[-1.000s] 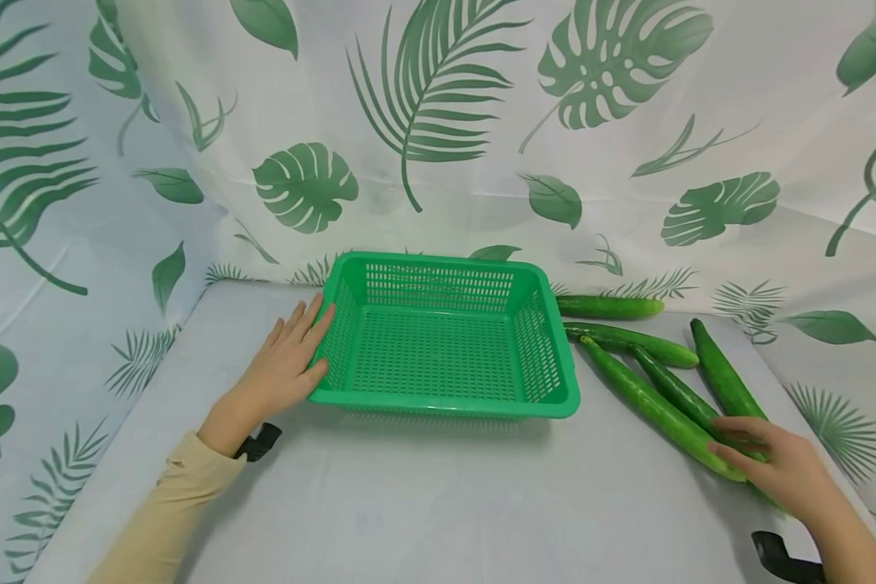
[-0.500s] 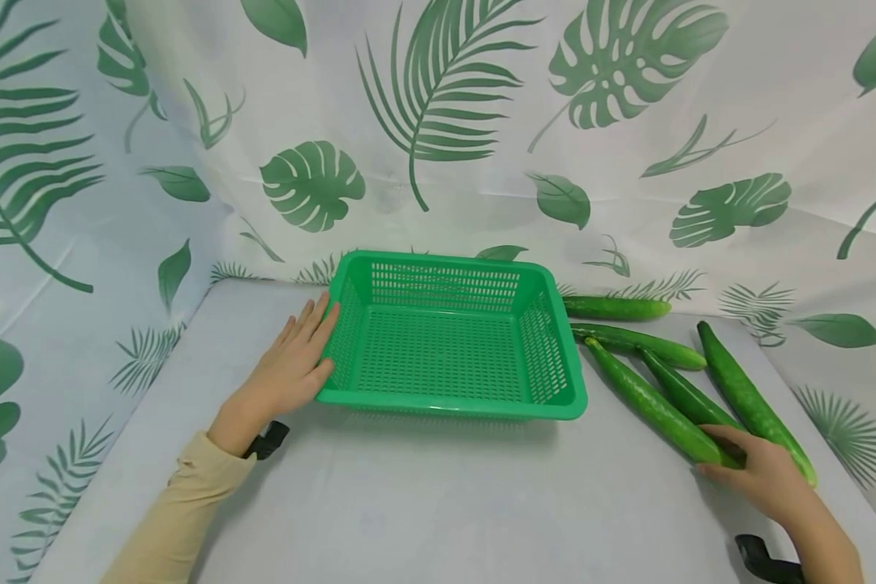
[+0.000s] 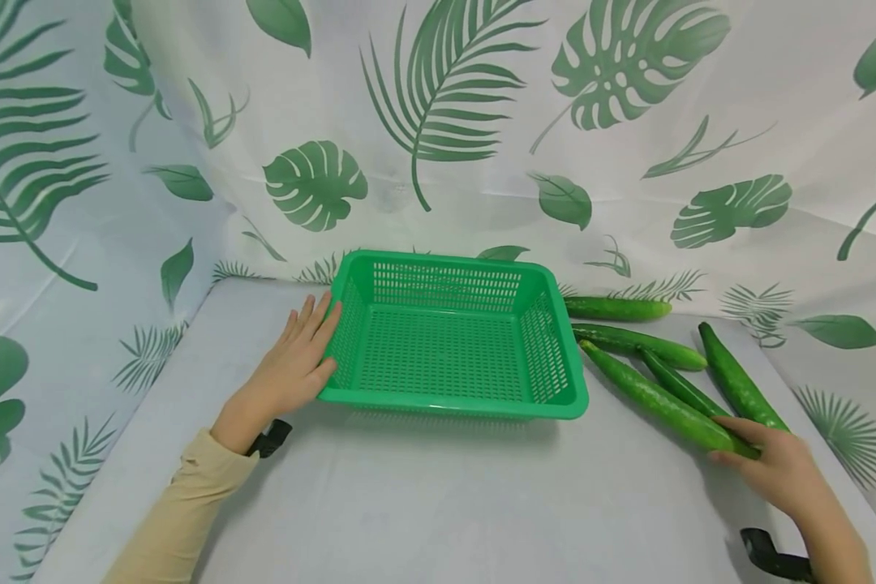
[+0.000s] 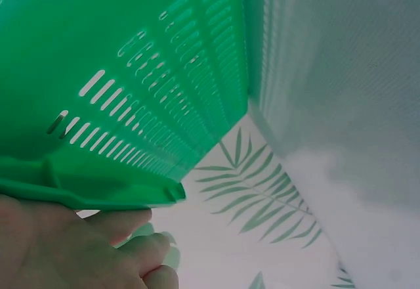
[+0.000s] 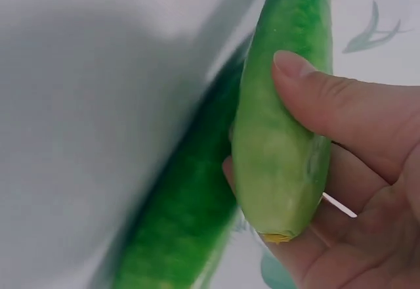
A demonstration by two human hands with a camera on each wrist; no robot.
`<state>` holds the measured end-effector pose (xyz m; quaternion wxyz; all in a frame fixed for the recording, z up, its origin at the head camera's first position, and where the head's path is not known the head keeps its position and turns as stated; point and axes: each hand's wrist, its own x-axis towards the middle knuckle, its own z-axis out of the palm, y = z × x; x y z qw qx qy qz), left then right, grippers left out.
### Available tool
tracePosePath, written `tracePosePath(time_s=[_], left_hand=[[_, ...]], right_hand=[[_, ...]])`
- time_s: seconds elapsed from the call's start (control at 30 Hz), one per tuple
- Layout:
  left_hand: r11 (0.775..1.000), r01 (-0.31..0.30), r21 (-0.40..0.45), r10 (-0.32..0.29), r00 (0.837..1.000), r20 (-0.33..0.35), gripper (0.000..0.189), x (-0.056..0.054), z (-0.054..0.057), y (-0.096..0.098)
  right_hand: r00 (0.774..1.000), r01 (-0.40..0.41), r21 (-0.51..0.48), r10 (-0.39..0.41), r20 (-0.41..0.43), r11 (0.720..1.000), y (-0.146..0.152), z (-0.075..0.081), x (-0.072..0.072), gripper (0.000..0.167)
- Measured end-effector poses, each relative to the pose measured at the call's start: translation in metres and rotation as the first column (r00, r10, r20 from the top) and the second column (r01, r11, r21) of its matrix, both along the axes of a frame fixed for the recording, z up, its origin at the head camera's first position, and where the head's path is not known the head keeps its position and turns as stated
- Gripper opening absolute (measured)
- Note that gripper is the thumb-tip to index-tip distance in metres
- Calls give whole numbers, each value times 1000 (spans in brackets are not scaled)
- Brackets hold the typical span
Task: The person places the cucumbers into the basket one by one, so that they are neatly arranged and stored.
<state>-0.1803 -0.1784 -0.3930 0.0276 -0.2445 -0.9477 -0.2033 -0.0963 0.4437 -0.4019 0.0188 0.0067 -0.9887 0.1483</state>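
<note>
A green slotted plastic basket (image 3: 453, 403) stands with nothing in it in the middle of the grey table. My left hand (image 3: 297, 365) lies flat against its left wall, fingers straight; in the left wrist view the fingers (image 4: 111, 246) sit just under the basket's rim (image 4: 92, 194). Several long green cucumbers lie to the right of the basket. My right hand (image 3: 748, 448) grips the near end of the longest cucumber (image 3: 657, 397). In the right wrist view the thumb (image 5: 328, 98) crosses over that cucumber (image 5: 279, 151), with the other fingers beneath it and another cucumber (image 5: 187, 226) alongside.
Other cucumbers lie further right (image 3: 740, 381) and near the back cloth (image 3: 613, 307). A leaf-print cloth (image 3: 438, 122) hangs behind the table and along its left side. Bare grey tabletop (image 3: 438, 495) spreads in front of the basket.
My right hand has settled on the near end of the longest cucumber and closed around it; that end has shifted slightly right. The left hand and basket have stayed put.
</note>
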Motion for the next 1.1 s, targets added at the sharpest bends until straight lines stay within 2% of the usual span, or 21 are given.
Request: tracePosePath(time_s=[0.3, 0.4, 0.5, 0.63, 0.77, 0.9, 1.03, 1.1], left_hand=[[999, -4, -31, 5, 1000, 16, 69, -2, 6, 4], [999, -15, -49, 16, 999, 32, 70, -2, 10, 7], [997, -28, -70, 31, 999, 41, 71, 0, 13, 9], [996, -38, -78, 42, 998, 50, 71, 1, 15, 11], [997, -43, -69, 47, 997, 61, 72, 2, 15, 12], [997, -46, -68, 51, 997, 66, 72, 1, 14, 12], [996, -49, -70, 54, 996, 66, 72, 1, 13, 12], [996, -50, -70, 55, 996, 64, 72, 0, 12, 12]], right_hand=[[982, 49, -27, -53, -182, 998, -4, 22, 1, 49], [978, 69, -64, -80, -190, 996, -7, 31, -3, 49], [978, 111, -116, -130, -165, 987, -11, 40, -8, 52], [966, 142, -255, -190, -173, 956, -18, 52, -14, 53], [951, 105, -430, -217, -219, 897, -27, 66, -19, 51], [943, 69, -485, -216, -253, 872, -40, 83, -26, 51], [945, 27, -499, -185, -269, 866, -55, 97, -38, 51], [949, -12, -540, -162, -272, 841, -63, 103, -45, 50]])
